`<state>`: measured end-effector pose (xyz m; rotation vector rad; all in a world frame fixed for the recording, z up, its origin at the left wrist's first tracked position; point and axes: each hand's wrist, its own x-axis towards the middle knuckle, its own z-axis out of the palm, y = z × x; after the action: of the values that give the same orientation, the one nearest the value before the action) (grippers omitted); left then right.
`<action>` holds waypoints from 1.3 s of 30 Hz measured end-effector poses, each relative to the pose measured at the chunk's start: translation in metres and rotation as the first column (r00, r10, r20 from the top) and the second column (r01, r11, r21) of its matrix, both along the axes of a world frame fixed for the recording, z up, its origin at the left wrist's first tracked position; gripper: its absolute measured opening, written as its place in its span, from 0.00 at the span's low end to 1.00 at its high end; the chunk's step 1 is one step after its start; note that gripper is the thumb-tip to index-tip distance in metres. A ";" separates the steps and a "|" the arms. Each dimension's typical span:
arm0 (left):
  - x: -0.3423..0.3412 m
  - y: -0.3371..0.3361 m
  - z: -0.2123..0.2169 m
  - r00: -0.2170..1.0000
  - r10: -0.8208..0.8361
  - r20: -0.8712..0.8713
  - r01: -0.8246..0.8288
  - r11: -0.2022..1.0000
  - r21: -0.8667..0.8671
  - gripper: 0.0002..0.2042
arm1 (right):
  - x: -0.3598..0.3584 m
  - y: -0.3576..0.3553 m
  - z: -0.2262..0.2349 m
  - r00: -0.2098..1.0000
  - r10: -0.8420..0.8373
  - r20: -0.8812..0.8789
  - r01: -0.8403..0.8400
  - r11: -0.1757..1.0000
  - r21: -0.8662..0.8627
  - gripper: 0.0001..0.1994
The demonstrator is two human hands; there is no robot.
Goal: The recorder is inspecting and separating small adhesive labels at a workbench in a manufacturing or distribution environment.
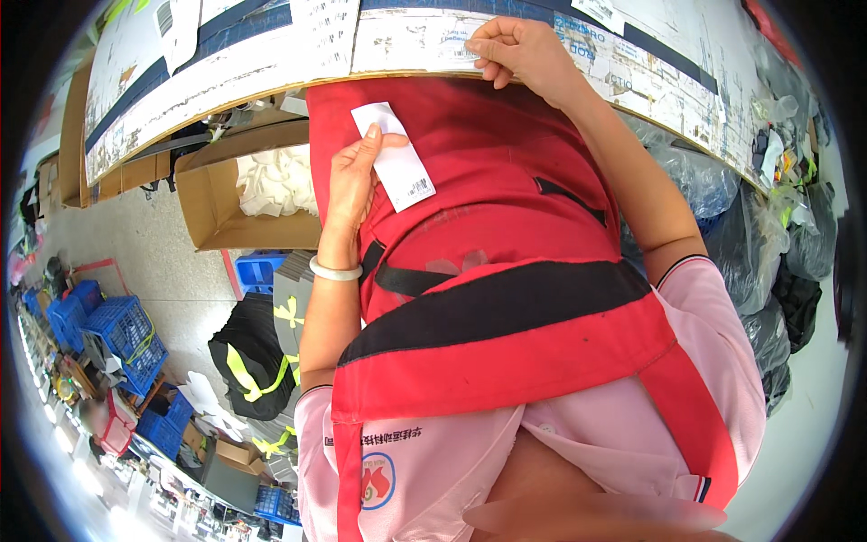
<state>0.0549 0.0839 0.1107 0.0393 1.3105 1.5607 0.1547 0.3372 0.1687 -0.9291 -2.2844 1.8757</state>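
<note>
Grey floor (199, 262) fills the left of my view. Closest to me is a red apron (506, 181); over it, the left hand (350, 173) pinches a white paper slip (404, 170) beneath its thumb. Farther up, I see the right hand (519, 56) with thumb and forefinger drawn together above scuffed white cardboard (402, 47); whether they grip anything, I can't tell. Beyond, an open carton (209, 200) holds pale pieces (275, 181), and farther off stands a blue crate (131, 343).
</note>
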 end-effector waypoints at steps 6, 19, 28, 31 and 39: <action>-0.001 -0.001 -0.001 1.000 0.002 0.013 -0.002 1.000 0.002 0.20 | 0.001 0.000 -0.007 1.000 -0.001 -0.027 0.001 1.000 0.004 0.10; -0.001 -0.001 -0.001 1.000 0.010 0.003 -0.010 1.000 -0.001 0.19 | 0.002 -0.005 -0.012 0.998 -0.006 -0.066 0.010 0.999 0.047 0.10; -0.001 -0.001 -0.001 1.000 0.023 0.011 -0.023 1.000 -0.002 0.19 | 0.000 -0.011 -0.013 0.999 -0.002 -0.046 0.008 0.993 0.118 0.09; -0.001 0.000 0.001 1.000 0.023 0.021 -0.023 1.000 -0.007 0.19 | -0.002 -0.015 -0.011 0.999 0.007 -0.034 0.000 0.984 0.178 0.09; -0.001 0.000 -0.002 1.000 0.010 -0.022 -0.010 1.000 0.005 0.18 | 0.007 -0.002 0.004 0.997 0.010 -0.079 0.001 0.991 0.134 0.08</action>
<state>0.0541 0.0834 0.1087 0.0529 1.3259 1.5762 0.1622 0.3355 0.1723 -0.8182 -2.3333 1.7028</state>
